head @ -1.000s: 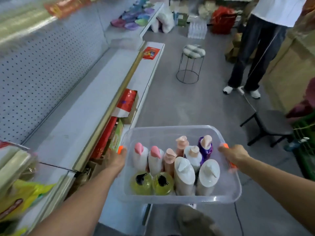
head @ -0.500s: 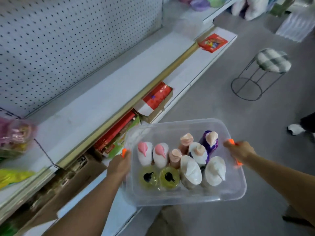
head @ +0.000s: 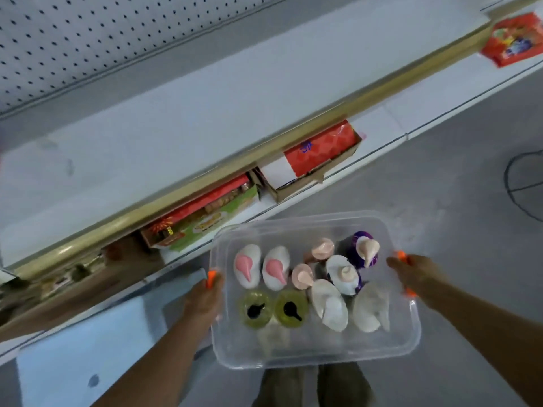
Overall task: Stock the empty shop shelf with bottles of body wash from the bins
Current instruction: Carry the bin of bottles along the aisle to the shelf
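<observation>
Grey concrete floor [head: 440, 177] runs along a white shop shelf unit. Upper shelf [head: 182, 113] is a bare white board with a gold front edge strip [head: 235, 165], backed by white pegboard [head: 88, 33]. Beneath it, on the lower shelf [head: 382, 118]: a cardboard box holding a red packet [head: 320, 148], a red and green flat pack [head: 205, 212] just left of it, and a red packet [head: 514, 39] well apart at the far right. Part of a wire stool frame [head: 526, 183] shows at the right edge. Clear plastic bin [head: 293, 353] held above the floor just in front of the lower shelf, level with the person's trousers [head: 314, 386] below it. Left hand [head: 205, 301] grips the bin's left rim at an orange clip; right hand [head: 411, 268] grips the right rim at the other orange clip, fingers curled round. Inside, upright pump bottles packed touching: two white bottles with pink pumps [head: 261, 268], two yellow-green bottles with black pumps [head: 273, 311], two peach bottles [head: 311, 265], a purple bottle [head: 361, 251], a white and purple bottle [head: 343, 274], two large white bottles [head: 349, 309].
</observation>
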Motion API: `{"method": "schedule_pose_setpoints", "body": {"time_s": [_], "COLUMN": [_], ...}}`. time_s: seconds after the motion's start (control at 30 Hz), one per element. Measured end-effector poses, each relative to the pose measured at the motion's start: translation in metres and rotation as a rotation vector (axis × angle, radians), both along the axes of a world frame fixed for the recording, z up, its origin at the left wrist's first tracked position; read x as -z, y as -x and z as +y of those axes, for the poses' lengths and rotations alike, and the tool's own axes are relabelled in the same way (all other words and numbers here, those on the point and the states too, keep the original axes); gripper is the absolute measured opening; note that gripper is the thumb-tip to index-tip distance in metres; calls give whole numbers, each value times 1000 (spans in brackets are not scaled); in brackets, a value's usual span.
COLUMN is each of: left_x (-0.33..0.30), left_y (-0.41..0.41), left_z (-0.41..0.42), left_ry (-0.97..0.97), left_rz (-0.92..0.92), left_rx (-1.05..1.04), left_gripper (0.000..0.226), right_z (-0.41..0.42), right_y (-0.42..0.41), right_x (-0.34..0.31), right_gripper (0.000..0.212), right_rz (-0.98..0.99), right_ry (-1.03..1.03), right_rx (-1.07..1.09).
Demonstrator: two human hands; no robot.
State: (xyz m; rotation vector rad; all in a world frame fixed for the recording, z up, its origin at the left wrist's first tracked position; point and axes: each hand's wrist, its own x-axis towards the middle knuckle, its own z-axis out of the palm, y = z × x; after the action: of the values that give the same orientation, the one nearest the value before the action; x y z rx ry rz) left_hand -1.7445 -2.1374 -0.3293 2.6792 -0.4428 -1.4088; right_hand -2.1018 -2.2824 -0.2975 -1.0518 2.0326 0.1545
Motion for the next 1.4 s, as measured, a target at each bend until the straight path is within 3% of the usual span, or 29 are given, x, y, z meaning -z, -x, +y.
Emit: {"method": "schedule_pose_setpoints", "body": {"time_s": [0.13,0.23,0.43,0.73,1.0,1.13,1.23,1.3,1.4], "left_x": [76,148,250,336,345,317,278,241,179], "left_y": [13,17,25,22,21,24,23,27,35], "left_z": [-12,-11,-11,-10,-16,-30,-34,-37,-41], "left_ry": [-23,-25,25,18,-59,-123,-68,-71,-31], "left_rz": [46,33,75,12,39,72,97,121,117], "left_rx": [-145,-191,-347,-330,-315,-227,-57,98,158], "left_gripper": [48,80,49,58,70,74,62,51,42], "right_z": [-51,-83,-123,-132,-126,-108,-83,-67,-45], "right_y": [-12,-19,-35,-40,-45,-57,-67,-76,-91], "right_x": [88,154,263,351,352,320,279,242,178], "right_gripper": [29,24,13,17,30,43,48,41,17], "right_rz": [6,7,0,26,70,101,88,37,-50], "right_ry": [-33,-50,-38,-58,-131,-48,-29,-44,-70], "right_rx": [-125,-216,-278,-272,-312,-284,-319,-355,-471]}}
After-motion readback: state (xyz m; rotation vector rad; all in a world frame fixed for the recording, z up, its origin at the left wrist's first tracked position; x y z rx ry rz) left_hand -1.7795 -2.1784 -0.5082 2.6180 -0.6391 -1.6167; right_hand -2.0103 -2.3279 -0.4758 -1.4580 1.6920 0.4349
